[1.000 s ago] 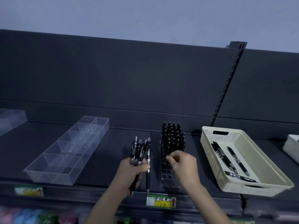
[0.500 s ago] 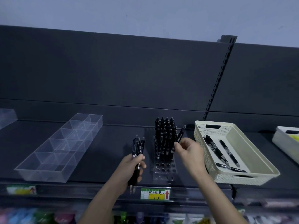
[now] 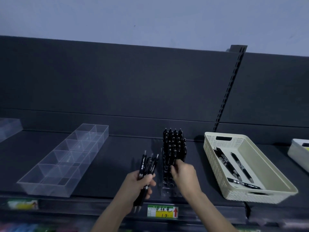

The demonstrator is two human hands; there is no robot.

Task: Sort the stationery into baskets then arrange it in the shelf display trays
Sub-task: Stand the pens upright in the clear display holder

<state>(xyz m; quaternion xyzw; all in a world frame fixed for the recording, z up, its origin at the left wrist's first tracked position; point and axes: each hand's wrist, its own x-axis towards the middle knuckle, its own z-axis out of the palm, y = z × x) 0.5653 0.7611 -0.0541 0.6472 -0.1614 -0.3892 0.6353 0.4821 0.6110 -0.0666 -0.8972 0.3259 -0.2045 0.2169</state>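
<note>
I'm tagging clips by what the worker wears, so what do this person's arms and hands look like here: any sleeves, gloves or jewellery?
Both are bare. The left hand and right hand wear no gloves, and no ring shows in this dim view. The left forearm and right forearm are uncovered down to the picture's lower edge: no sleeve, watch or wristband is visible.

On the shelf (image 3: 108, 173), the divided tray (image 3: 61, 164) lies toward the left; the pen rack (image 3: 168, 191) stands mid-shelf at the front edge, upright pens (image 3: 173, 143) filling its back rows; the basket (image 3: 260, 166) sits right, loose pens (image 3: 229, 164) inside; a price label (image 3: 163, 212) hangs below the rack
</note>
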